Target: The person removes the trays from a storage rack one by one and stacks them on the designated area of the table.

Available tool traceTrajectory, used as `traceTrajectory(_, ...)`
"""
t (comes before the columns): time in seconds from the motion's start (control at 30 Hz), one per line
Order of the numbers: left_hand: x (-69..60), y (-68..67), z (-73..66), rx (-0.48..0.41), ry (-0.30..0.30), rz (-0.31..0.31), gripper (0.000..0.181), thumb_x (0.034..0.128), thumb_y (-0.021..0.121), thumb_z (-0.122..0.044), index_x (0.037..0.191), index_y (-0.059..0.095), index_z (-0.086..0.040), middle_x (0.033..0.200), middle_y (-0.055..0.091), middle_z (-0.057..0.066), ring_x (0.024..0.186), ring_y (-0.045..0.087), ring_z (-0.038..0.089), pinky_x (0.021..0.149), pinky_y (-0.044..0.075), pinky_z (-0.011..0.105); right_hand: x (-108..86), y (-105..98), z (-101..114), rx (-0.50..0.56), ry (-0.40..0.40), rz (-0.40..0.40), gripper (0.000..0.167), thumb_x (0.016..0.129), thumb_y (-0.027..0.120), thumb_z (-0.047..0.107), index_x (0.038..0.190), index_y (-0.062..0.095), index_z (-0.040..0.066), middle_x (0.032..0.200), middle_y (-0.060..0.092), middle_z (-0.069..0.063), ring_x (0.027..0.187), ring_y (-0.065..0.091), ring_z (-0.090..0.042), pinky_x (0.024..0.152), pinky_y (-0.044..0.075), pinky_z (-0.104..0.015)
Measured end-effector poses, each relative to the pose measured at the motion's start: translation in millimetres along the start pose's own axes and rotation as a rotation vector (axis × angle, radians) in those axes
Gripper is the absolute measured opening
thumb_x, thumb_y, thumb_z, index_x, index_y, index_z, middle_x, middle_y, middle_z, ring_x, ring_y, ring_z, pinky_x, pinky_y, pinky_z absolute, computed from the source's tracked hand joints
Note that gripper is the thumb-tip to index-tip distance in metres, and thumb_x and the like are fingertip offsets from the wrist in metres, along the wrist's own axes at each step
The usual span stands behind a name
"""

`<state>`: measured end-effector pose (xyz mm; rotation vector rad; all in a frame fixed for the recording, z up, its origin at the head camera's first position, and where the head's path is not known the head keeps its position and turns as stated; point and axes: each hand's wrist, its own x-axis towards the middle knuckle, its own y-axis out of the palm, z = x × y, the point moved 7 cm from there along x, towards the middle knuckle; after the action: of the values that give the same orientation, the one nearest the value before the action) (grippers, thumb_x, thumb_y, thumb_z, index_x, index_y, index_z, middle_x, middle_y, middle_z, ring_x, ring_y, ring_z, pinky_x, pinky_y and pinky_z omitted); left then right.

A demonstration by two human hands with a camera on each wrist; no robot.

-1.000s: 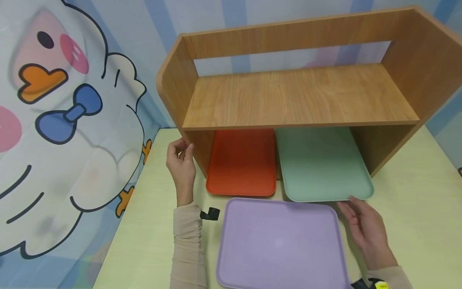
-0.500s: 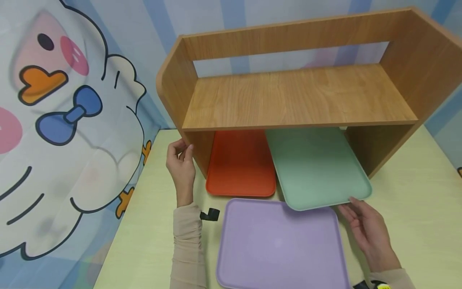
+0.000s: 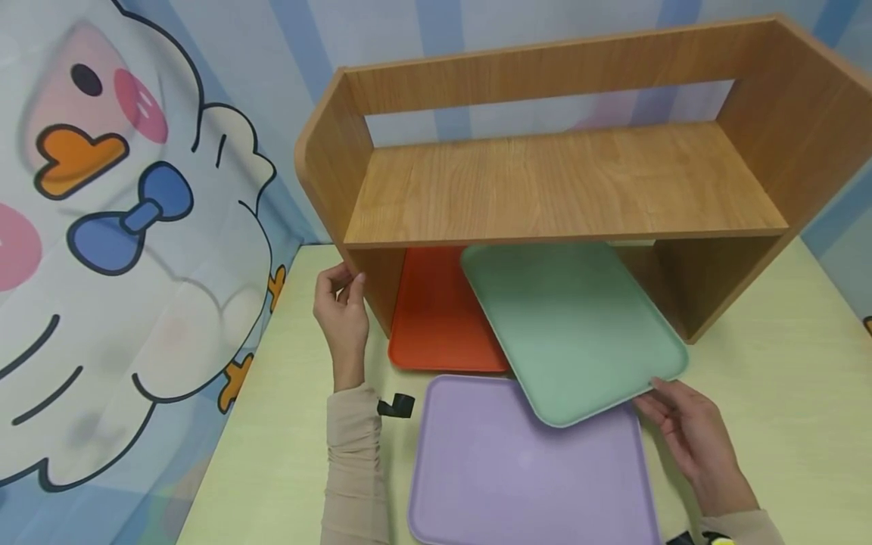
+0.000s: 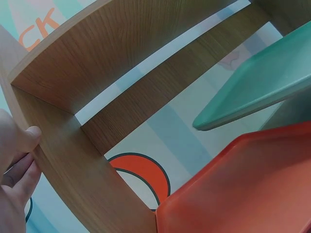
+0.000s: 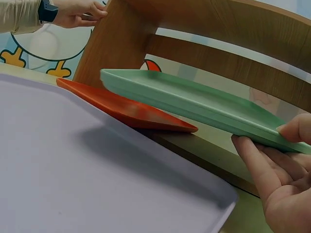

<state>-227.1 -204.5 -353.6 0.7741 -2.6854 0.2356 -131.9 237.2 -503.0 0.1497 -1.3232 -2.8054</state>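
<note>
Swung leftward, the green tray (image 3: pixel 579 333), pinched in the right grip (image 3: pixel 691 435), overhangs the red tray (image 3: pixel 443 325); the left grip (image 3: pixel 342 314) holds the shelf (image 3: pixel 559 189). Apparently mid-removal, the green tray next needs drawing clear.

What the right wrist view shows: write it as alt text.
A right hand pinches the edge of a mint-green tray, raised above a lavender tray and an orange tray; behind, a left hand holds the side of a wooden shelf.

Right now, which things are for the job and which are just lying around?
In the job:
green tray, held by the right hand
shelf, gripped by the left hand

Probably just around for now:
red tray
purple tray
duck picture
</note>
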Motion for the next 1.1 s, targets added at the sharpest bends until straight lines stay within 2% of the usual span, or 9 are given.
traceTrajectory(0.37, -0.2, 0.0, 0.1, -0.011, 0.015, 0.008, 0.026, 0.0909, 0.06, 0.001, 0.116, 0.054, 0.006, 0.112, 0.057, 0.019, 0.104, 0.056, 0.021, 0.098, 0.05, 0.038, -0.9, 1.6, -1.8, -0.161, 0.014, -0.016, 0.031, 0.097, 0.039, -0.008, 0.087, 0.068, -0.002, 0.088, 0.071, -0.012, 0.09, 0.071, -0.02, 0.081, 0.057, -0.032)
traceTrajectory(0.57, 0.1, -0.1, 0.0, -0.007, 0.012, 0.006, 0.026, 0.0908, 0.06, 0.001, 0.116, 0.055, 0.006, 0.112, 0.057, 0.018, 0.104, 0.056, 0.019, 0.098, 0.05, 0.036, -1.0, 2.9, -1.7, -0.245, 0.021, -0.003, 0.033, 0.097, 0.04, -0.008, 0.089, 0.071, 0.001, 0.089, 0.072, -0.01, 0.088, 0.071, -0.017, 0.079, 0.058, -0.03)
traceTrajectory(0.77, 0.6, -0.1, -0.5, -0.007, 0.016, 0.007, 0.027, 0.0907, 0.06, 0.001, 0.116, 0.054, 0.006, 0.112, 0.057, 0.019, 0.104, 0.056, 0.019, 0.098, 0.05, 0.036, -2.5, 6.3, -2.0, -0.323, 0.056, 0.039, 0.034, 0.097, 0.041, -0.006, 0.089, 0.072, 0.002, 0.089, 0.073, -0.01, 0.087, 0.071, -0.015, 0.077, 0.059, -0.029)
traceTrajectory(0.9, 0.6, -0.3, -0.6, -0.009, 0.018, 0.005, 0.026, 0.0904, 0.06, 0.002, 0.116, 0.055, 0.007, 0.111, 0.057, 0.019, 0.104, 0.056, 0.019, 0.098, 0.05, 0.036, -2.5, 7.3, -2.8, -0.348, 0.077, 0.078, 0.036, 0.098, 0.039, -0.006, 0.088, 0.073, 0.004, 0.086, 0.073, -0.006, 0.084, 0.071, -0.013, 0.076, 0.059, -0.029)
traceTrajectory(1.1, 0.9, -0.2, 0.0, -0.01, 0.018, 0.001, 0.026, 0.0905, 0.06, 0.002, 0.115, 0.055, 0.007, 0.111, 0.058, 0.019, 0.103, 0.056, 0.019, 0.098, 0.05, 0.037, -3.7, 6.4, -7.3, -0.39, 0.147, 0.139, 0.04, 0.098, 0.037, -0.006, 0.094, 0.074, 0.008, 0.091, 0.074, -0.002, 0.086, 0.071, -0.013, 0.078, 0.059, -0.029)
